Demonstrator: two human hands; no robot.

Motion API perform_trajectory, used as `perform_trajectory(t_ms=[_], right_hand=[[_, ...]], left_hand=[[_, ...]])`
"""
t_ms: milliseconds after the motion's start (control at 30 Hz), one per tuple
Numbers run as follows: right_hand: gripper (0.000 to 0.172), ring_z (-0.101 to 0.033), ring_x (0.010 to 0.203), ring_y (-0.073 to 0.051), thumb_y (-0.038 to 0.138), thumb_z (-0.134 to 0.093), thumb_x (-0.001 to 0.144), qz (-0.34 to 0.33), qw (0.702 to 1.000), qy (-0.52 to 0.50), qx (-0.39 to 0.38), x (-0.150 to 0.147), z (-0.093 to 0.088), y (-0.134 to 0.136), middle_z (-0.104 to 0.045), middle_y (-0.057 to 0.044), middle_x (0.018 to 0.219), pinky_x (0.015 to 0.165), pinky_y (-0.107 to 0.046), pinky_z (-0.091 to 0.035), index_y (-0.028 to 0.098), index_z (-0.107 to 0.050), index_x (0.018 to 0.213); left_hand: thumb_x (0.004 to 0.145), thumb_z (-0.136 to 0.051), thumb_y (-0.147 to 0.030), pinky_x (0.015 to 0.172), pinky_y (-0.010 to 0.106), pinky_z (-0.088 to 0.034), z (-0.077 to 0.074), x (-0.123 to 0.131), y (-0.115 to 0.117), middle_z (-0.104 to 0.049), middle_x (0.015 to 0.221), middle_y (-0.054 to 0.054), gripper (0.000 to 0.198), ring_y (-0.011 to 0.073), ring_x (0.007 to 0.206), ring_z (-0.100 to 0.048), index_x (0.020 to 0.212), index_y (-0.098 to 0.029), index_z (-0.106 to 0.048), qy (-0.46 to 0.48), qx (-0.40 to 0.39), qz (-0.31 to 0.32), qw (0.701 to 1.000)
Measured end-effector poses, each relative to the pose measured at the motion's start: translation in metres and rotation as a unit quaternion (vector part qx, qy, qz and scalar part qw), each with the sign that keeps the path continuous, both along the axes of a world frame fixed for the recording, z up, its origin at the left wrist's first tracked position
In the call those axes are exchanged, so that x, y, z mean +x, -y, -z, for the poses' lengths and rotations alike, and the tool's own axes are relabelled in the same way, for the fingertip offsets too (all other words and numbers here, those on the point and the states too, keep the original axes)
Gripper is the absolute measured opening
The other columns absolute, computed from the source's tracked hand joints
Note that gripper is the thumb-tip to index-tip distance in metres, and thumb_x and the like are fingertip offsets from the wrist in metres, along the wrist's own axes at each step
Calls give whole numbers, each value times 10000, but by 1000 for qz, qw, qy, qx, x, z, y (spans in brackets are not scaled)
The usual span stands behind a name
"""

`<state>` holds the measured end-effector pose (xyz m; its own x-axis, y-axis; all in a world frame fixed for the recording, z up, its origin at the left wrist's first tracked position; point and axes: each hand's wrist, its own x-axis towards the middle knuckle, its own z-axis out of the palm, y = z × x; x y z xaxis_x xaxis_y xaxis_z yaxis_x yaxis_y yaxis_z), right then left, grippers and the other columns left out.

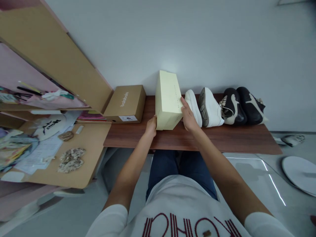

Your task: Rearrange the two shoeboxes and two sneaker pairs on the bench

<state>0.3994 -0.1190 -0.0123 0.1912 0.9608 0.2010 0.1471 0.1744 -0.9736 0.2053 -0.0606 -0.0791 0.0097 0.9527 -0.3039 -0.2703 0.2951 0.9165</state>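
A pale yellow box [169, 95] is held between my two hands above the dark wooden shelf [177, 140], tilted a little. My left hand [151, 126] grips its lower left edge with closed fingers. On the right side of the box, my right hand [188, 115] presses with its thumb on the face; its other fingers are partly hidden. A brown shoebox [127, 102] lies to the left on the shelf. White shoes [212, 110] stand just right of my right hand, and black shoes [233, 107] with pale trim are further right.
On the left is a tan desk [91, 144] with papers, a white cap [50, 126] and a patterned scrunchie [71, 160]. A tall shelf unit [54, 49] rises at the upper left. The wall is behind the shelf. A round white object [300, 172] is at the lower right.
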Motion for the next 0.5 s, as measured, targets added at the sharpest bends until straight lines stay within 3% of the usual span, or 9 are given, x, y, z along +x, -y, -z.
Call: perform_trajectory(t_ms=[167, 367, 500], right_hand=[[669, -453, 1443, -244, 656, -358, 954, 17, 998, -49, -32, 2, 9, 3, -463, -25, 1584, 1194, -526, -381, 304, -438, 1517], [699, -476, 1430, -279, 701, -453, 910, 41, 996, -59, -58, -5, 17, 6, -520, -55, 1541, 1180, -535, -393, 278, -534, 1460], [743, -532, 1379, -310, 791, -442, 876, 37, 994, -56, -87, -10, 17, 8, -625, -74, 1430, 1148, -539, -432, 258, -633, 1357]], left_hand=[[762, -742, -464, 881, 350, -554, -8, -8, -4, -767, 973, 109, 375, 228, 974, -718, 956, -144, -714, -21, 29, -88, 995], [823, -718, -303, 977, 362, -547, -33, -27, -13, -741, 1185, 138, 349, 224, 1114, -693, 1140, -158, -707, -42, 36, -144, 988], [860, -693, -250, 1055, 368, -517, -50, -37, -15, -696, 1310, 129, 479, 213, 1184, -668, 1330, -176, -635, -53, 57, -156, 985]])
